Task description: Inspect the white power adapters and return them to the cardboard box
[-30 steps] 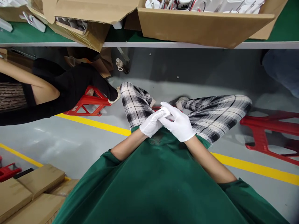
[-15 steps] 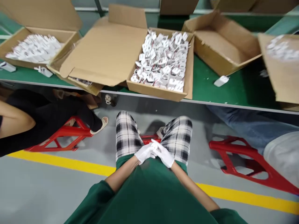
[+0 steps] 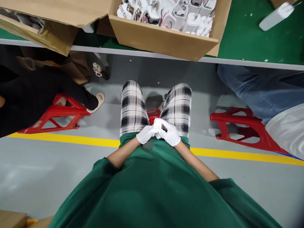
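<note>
Both hands wear white gloves and meet in front of my lap, above the green shirt's hem. My left hand (image 3: pixel 146 133) has its fingers closed near the fingers of the other hand. My right hand (image 3: pixel 169 132) is curled, with a small gap between thumb and forefinger. White material lies between the fingertips; whether it is glove fabric or a small object I cannot make out. Beyond my knees, an open cardboard box (image 3: pixel 163 39) on the bench holds several white plug adapters (image 3: pixel 193 19) with metal pins and red and black wires.
The green bench (image 3: pixel 247 41) has a loose white adapter (image 3: pixel 276 17) at the right. Another cardboard box (image 3: pixel 35 34) is at the left. Seated people on red stools (image 3: pixel 64 110) flank me on both sides.
The view has tilted down and come nearer the bench edge. My fingers, more stretched out before, are now curled together, the right hand's thumb and forefinger forming a loop.
</note>
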`<state>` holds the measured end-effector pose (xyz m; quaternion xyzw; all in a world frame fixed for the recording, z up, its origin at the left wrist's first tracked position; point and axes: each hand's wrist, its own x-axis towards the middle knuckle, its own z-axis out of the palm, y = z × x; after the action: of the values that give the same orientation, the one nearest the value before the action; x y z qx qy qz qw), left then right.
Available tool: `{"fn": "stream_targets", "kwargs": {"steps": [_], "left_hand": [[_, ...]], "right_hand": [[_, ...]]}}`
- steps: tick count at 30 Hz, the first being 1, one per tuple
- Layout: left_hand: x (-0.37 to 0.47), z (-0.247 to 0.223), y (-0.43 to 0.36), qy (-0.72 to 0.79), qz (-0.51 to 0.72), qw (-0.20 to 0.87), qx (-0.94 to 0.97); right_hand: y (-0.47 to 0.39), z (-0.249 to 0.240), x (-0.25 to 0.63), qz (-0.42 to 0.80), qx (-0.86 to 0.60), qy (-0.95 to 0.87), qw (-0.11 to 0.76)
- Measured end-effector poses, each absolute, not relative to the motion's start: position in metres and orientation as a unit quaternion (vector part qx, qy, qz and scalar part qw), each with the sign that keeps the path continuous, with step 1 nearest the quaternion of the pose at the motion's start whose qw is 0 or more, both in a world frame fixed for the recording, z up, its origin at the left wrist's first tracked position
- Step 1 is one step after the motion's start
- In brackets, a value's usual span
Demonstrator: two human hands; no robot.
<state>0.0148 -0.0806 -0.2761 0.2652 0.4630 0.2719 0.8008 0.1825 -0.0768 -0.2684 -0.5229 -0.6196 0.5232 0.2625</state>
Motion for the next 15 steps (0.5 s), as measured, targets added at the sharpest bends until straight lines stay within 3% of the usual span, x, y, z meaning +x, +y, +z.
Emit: {"fn": "stream_targets", "kwargs": {"steps": [6,15], "left_hand": [[0.004,-0.256,-0.076,0.503,0.310,0.743,0.314],[0.006,-0.225,-0.078,0.489,0.349,0.742,0.298]], "right_hand": [[-0.079,-0.245,0.183,0.471,-0.527,-0.645,0.291],[-0.080,-0.240,0.185,0.541,-0.507,-0.591,0.317]]}}
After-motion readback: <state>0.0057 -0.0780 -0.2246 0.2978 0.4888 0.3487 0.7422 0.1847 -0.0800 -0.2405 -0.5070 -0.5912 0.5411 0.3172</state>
